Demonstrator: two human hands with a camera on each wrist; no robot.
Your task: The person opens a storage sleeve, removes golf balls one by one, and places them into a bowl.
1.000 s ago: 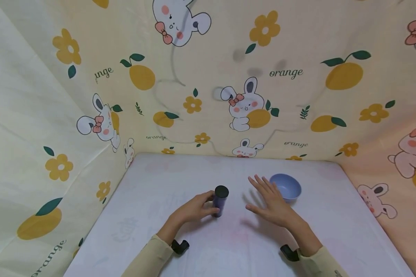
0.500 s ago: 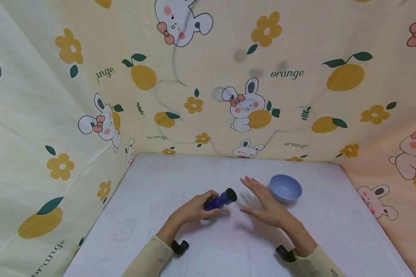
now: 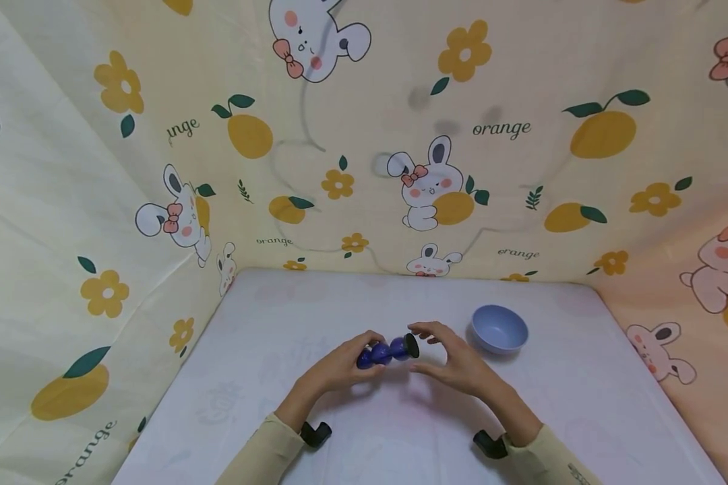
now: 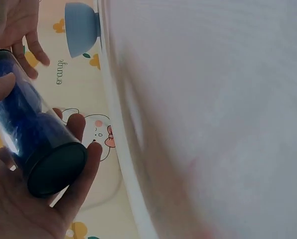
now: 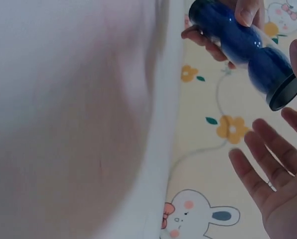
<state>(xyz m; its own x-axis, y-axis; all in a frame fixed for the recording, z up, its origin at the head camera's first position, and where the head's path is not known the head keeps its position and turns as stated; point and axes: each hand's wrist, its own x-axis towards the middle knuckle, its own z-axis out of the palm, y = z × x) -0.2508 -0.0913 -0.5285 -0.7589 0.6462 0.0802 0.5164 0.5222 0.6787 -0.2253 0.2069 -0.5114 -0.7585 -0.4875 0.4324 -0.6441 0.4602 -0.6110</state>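
Observation:
A clear tube (image 3: 381, 353) with dark end caps has several blue balls inside. My left hand (image 3: 340, 364) grips it around the side, tilted above the table, with one capped end toward the right. In the left wrist view, the fingers and thumb curl round the tube (image 4: 26, 117). My right hand (image 3: 461, 364) is just off the tube's right end, its fingers spread and slightly bent, holding nothing. The right wrist view shows the thumb close to the dark cap (image 5: 285, 93); whether it touches is unclear.
A blue bowl (image 3: 499, 330) stands on the white-covered table (image 3: 558, 391) behind and to the right of my right hand. Cloth walls (image 3: 352, 101) printed with rabbits and oranges rise along the back and both sides.
The tube has gone from upright to tilted, its capped end now pointing right, in my left hand. My right hand has moved left from near the bowl toward that end, its fingers bending.

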